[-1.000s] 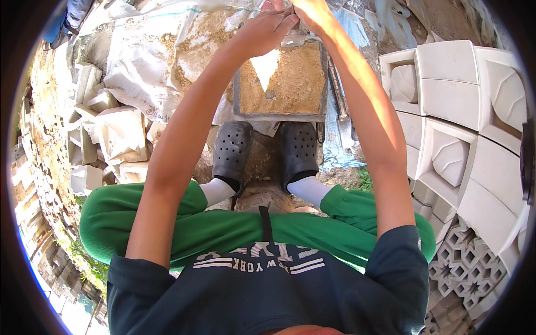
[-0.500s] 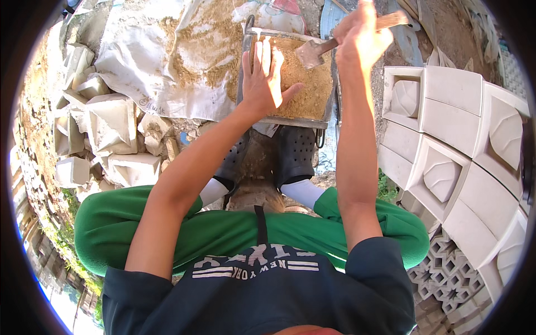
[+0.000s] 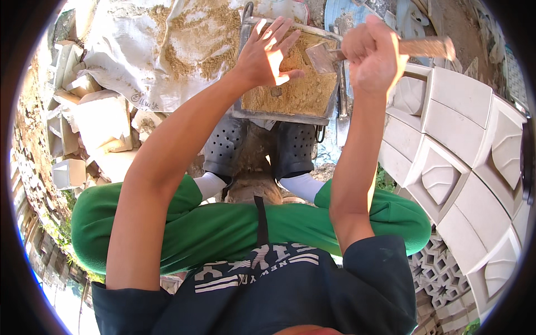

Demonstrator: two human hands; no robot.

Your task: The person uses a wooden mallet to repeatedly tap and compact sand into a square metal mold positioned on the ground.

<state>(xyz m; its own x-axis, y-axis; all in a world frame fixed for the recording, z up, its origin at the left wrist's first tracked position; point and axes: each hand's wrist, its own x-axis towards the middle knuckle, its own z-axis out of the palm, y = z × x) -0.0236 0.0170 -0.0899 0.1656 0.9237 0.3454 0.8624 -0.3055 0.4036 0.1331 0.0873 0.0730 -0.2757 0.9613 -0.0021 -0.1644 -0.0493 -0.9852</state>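
Observation:
In front of my feet, a dark rectangular metal mould (image 3: 285, 118) with handles is packed with tan, sandy mix (image 3: 290, 97). My left hand (image 3: 265, 58) is over its left half, fingers spread and palm partly sunlit; whether it touches the mix I cannot tell. On the right, my right hand (image 3: 373, 56) is closed around the wooden handle of what looks like a trowel (image 3: 427, 48). Its flat, squarish metal blade (image 3: 321, 58) points left over the mould's right part. A metal bar (image 3: 342, 89) lies beside the mould's right edge.
White sheeting (image 3: 139, 56) strewn with sand spreads out at the far left. Broken pale blocks (image 3: 103, 123) are heaped on the left. Rows of cast pale blocks (image 3: 455, 109) stand at my right, with star-patterned lattice blocks (image 3: 444, 273) nearer me. My dark clogs (image 3: 293, 148) touch the mould's near side.
My right hand has come down and right, and the trowel handle now points further right. My left hand has shifted up and slightly right, its fingers tilting right.

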